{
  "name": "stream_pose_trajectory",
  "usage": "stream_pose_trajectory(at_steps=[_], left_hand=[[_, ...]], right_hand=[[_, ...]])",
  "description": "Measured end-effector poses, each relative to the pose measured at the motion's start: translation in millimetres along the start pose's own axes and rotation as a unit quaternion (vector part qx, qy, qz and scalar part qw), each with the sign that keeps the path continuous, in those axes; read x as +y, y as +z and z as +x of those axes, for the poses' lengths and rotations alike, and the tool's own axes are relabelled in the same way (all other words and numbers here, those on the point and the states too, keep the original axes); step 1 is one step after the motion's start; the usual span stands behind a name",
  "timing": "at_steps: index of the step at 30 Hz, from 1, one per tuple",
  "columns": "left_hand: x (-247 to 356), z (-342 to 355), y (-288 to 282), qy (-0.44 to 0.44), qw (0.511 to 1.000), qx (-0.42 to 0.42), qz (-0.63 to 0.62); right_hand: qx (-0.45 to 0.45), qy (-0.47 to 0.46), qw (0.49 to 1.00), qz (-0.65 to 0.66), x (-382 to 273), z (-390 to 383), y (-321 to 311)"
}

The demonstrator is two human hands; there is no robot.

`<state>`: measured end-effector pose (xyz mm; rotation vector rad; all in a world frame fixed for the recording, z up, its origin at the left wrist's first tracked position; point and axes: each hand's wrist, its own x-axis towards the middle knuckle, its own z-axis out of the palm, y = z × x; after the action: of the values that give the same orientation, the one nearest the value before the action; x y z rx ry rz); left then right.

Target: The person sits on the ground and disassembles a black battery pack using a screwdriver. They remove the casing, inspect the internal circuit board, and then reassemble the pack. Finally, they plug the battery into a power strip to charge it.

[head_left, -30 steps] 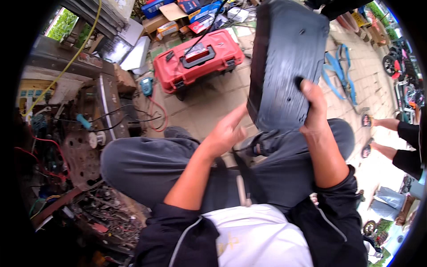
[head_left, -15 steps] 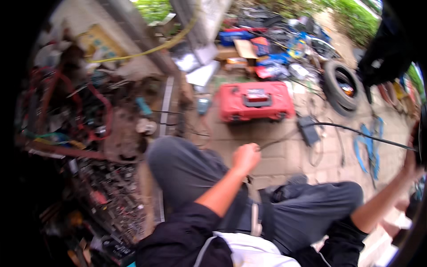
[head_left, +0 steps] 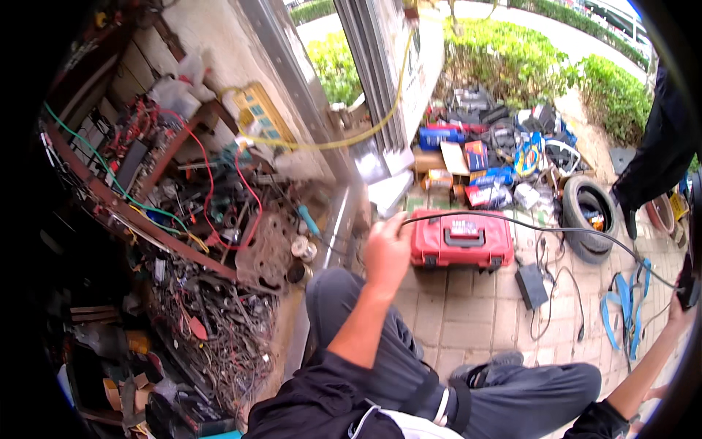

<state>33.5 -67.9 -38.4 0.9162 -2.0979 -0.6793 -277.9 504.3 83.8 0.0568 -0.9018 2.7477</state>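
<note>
My left hand is closed on a black cable, raised just in front of the red toolbox. The cable arcs across to a black case at the right rim, which is mostly out of view. My right hand grips that case, its fingers partly hidden. On the paving beyond my crossed legs lie a dark power adapter with cords and some blue straps.
A cluttered rack and piled scrap are at the left, beside a metal doorframe. A tyre, heaped packages and hedges are ahead. A person's dark-trousered leg stands at the right.
The view has swung up and left. The black case has moved from in front of me to the far right. My left hand has risen and now holds the cable.
</note>
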Motion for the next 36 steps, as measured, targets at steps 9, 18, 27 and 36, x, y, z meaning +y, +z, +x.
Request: stream_pose_trajectory(at_steps=[9, 18, 27, 36], left_hand=[[-59, 74, -123, -0.178, 0.866, 0.001, -0.467], [-117, 127, -161, -0.189, 0.862, 0.126, -0.453], [-167, 193, -162, -0.209, 0.958, 0.145, -0.129], [-206, 264, -150, -0.179, 0.921, 0.053, 0.343]], right_hand=[[-0.061, 0.127, 0.99, -0.002, 154, -62, 20], [-0.093, 0.286, 0.948, -0.107, 223, -171, 80], [-0.104, 0.342, 0.928, -0.111, 240, -216, 112], [-0.099, 0.384, 0.914, -0.087, 254, -242, 131]])
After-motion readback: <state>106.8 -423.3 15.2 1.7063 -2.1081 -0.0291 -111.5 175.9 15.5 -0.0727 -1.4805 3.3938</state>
